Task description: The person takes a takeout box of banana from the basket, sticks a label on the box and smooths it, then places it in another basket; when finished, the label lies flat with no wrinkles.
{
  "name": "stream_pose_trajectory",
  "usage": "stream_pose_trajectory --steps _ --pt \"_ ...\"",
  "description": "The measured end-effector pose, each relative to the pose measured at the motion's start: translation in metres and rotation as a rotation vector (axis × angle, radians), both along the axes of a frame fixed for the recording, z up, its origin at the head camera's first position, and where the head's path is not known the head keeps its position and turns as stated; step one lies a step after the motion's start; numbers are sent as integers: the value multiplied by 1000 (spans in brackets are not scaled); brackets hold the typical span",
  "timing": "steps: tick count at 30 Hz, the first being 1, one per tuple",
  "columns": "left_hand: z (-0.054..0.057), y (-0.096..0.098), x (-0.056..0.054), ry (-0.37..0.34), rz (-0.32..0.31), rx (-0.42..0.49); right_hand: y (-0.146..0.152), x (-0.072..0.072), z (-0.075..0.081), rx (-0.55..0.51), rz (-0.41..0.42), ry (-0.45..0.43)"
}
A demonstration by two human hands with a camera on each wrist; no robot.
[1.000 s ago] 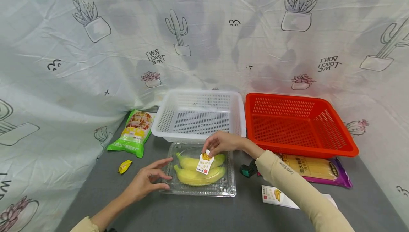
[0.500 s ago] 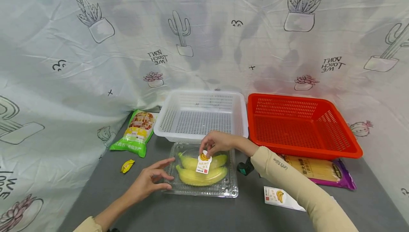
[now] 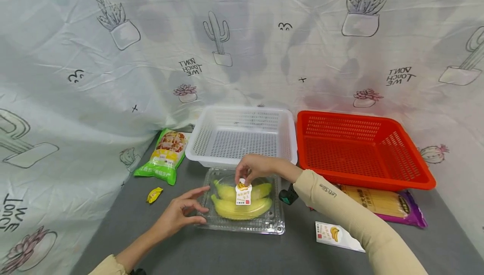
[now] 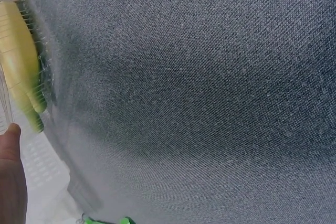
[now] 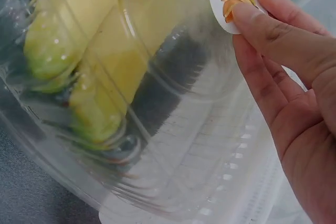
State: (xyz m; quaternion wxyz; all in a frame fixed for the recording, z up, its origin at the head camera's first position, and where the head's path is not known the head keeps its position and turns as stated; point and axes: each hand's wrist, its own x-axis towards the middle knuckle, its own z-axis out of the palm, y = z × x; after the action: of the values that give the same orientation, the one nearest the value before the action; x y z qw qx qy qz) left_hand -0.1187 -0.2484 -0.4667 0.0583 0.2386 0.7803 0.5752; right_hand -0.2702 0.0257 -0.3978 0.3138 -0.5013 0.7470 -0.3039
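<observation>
The label (image 3: 243, 195) is over the lid of the clear box (image 3: 261, 227), near its middle; the right hand (image 3: 257, 167) pinches its round top end between thumb and finger (whether the lower end touches the lid, I cannot tell). Beneath the lid lie two bananas (image 3: 242, 210), side by side. The left hand (image 3: 181, 212) is at the box's left edge, thumb and fingers spread, not closed round it. Right of the box a card (image 3: 332, 235) with a banana print lies on the table (image 3: 227, 256), partly behind the sleeve. Beyond the box stand the white basket (image 3: 209, 158) and the red basket (image 3: 378, 178), with noodles (image 3: 385, 202) before the red one. Far left lie a green bag (image 3: 164, 157) and a sweet (image 3: 154, 195) in yellow wrapping.
</observation>
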Motion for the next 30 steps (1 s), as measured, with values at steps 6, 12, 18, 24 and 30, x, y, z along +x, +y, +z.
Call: stream_pose_trajectory --steps 6,12,18,24,30 --pt "1 2 -1 9 3 6 0 1 -1 -3 -7 81" --pt "1 1 0 13 15 -3 -1 1 -1 -7 1 151" --pt "-1 2 0 19 16 -10 -2 2 -1 11 2 190" --pt "-1 2 -1 17 15 -10 -3 4 0 16 -16 220" --pt "-1 2 0 6 20 -14 1 7 -5 -39 -64 215"
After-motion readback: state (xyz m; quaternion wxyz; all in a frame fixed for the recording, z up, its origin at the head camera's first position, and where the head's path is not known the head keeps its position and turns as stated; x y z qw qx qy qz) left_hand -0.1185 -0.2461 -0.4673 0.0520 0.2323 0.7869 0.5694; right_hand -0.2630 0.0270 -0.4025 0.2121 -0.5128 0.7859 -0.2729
